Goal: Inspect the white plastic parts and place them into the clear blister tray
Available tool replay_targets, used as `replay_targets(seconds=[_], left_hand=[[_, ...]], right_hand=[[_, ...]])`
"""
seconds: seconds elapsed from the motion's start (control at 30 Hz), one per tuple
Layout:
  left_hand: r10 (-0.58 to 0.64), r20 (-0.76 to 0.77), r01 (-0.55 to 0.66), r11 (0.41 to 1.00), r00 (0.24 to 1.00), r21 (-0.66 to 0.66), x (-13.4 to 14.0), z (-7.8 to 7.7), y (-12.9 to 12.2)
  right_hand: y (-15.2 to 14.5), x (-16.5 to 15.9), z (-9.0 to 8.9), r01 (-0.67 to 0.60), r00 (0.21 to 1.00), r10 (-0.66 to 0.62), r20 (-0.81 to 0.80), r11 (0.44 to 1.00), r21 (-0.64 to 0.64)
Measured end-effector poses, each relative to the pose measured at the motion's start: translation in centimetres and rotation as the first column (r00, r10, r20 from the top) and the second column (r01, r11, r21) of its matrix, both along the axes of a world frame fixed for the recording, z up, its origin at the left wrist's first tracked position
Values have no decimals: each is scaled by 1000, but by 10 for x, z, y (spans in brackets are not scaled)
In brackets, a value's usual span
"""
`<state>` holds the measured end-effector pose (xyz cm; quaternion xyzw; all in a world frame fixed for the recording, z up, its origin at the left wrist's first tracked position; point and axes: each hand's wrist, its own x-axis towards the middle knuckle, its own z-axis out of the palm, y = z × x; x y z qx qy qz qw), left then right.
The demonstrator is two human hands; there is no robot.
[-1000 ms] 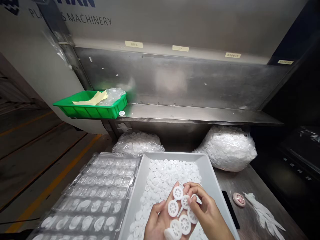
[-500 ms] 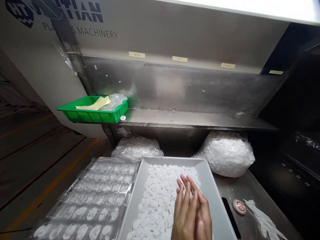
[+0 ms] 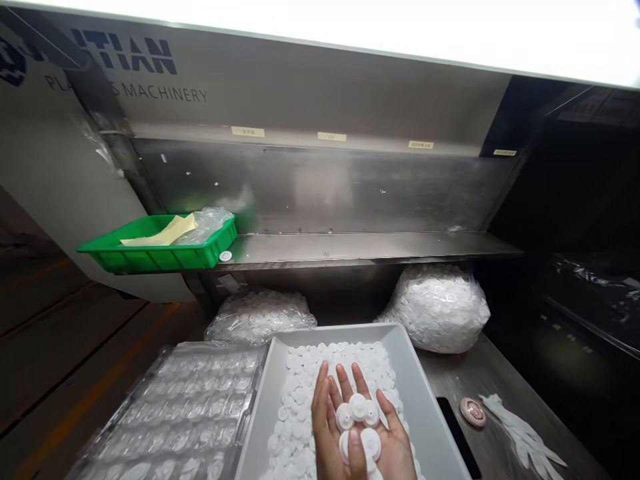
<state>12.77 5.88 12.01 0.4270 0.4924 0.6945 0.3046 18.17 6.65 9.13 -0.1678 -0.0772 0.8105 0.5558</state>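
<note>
My right hand lies palm up over the grey tray, cupped under several small white plastic discs with raised centres. My left hand stands on edge against its left side, with its fingers stretched out. The left thumb lies across the discs in the palm; whether it presses on one I cannot tell. Below and around both hands, many more loose white discs cover the tray's floor. The lower part of the palm is cut off by the frame's edge.
Left of the tray is a clear plastic blister tray with rows of pockets. Behind sit two clear bags of white parts. A green bin rests on the metal shelf. A white glove and pink round object lie right.
My hands were pressed together and have opened apart, so the discs in the right palm now show. They have shifted slightly left in view. The camera has tilted up.
</note>
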Motion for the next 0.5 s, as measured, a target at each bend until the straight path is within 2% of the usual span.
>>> replay_targets(seconds=[0.07,0.13,0.27,0.33,0.5], left_hand=[[23,247,7,993,969,-119,-5,8,0],[53,410,41,975,911,-218,-12,14,1],[72,647,259,879,759,-401,-19,13,2],[70,696,328,846,714,-421,-16,6,1],[-28,645,304,897,764,-322,-4,-21,-6]], right_hand=[[0,-1,9,-46,995,45,-84,999,-11],[-1,-2,15,-47,990,44,-132,999,-20],[-2,-4,18,-13,984,2,-176,998,-61],[-1,-3,18,12,981,-30,-189,995,-94],[2,2,21,72,988,-91,-122,986,-148]])
